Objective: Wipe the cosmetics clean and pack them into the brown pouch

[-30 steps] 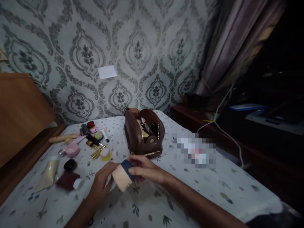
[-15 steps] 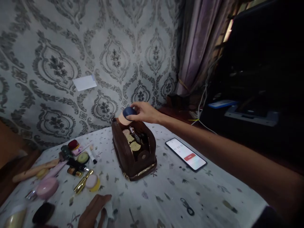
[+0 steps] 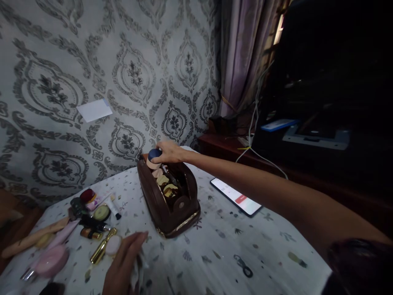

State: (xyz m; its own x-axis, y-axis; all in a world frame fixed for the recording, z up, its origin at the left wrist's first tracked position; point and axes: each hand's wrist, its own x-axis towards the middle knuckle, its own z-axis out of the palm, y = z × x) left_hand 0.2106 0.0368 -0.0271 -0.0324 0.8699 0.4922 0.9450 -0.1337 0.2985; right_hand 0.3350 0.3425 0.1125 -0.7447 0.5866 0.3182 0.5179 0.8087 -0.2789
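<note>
My right hand [image 3: 168,152] grips a small round jar with a dark blue lid and peach body [image 3: 154,157]. It holds the jar at the far end of an open brown toiletry bag [image 3: 153,200], down at the bag's mouth. Inside the bag lie gold-topped and pale items [image 3: 170,189], partly hidden. In the lower part of the view, my left hand [image 3: 124,262] is near the bag's front left, beside a round pale pink sponge-like item [image 3: 113,245]. Its fingers close over a crumpled whitish, tissue-like piece [image 3: 139,266], mostly hidden.
Several cosmetics are spread on the left: a gold tube [image 3: 103,246], a pink round item [image 3: 53,260], a red-lidded jar [image 3: 88,196] and a white tube [image 3: 113,207]. A lit phone [image 3: 236,196] lies right of the bag, under my forearm. White cables [image 3: 257,102] hang behind.
My right hand has lowered the blue-lidded jar into the bag's far end. My left hand has moved up toward the bag and now partly covers the pale sponge-like item. The view has shifted slightly.
</note>
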